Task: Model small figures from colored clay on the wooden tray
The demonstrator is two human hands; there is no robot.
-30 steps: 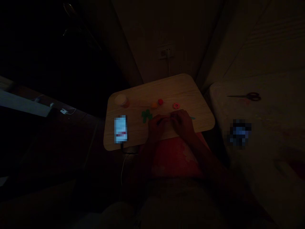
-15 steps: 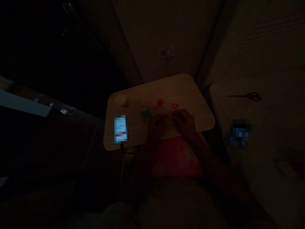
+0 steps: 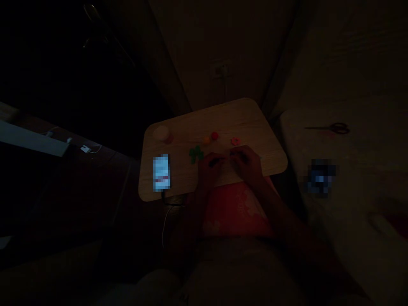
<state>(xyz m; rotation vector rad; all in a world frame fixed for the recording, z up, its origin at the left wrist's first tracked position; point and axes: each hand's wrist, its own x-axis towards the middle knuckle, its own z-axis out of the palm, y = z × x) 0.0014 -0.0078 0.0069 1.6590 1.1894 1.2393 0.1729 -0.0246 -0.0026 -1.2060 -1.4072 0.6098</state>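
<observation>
- Our wooden table (image 3: 237, 117) sits in the dark.
- Our left hand (image 3: 209, 170) and right hand (image 3: 249, 165) bend close together; we can't tell if they hold anything.
- Near them, the green piece (image 3: 193, 154), orange ball (image 3: 207, 140), red ball (image 3: 214, 136) and pink flower (image 3: 233, 141) look made.
- We can't tell what's left, or read the blurry phone (image 3: 161, 172).
</observation>
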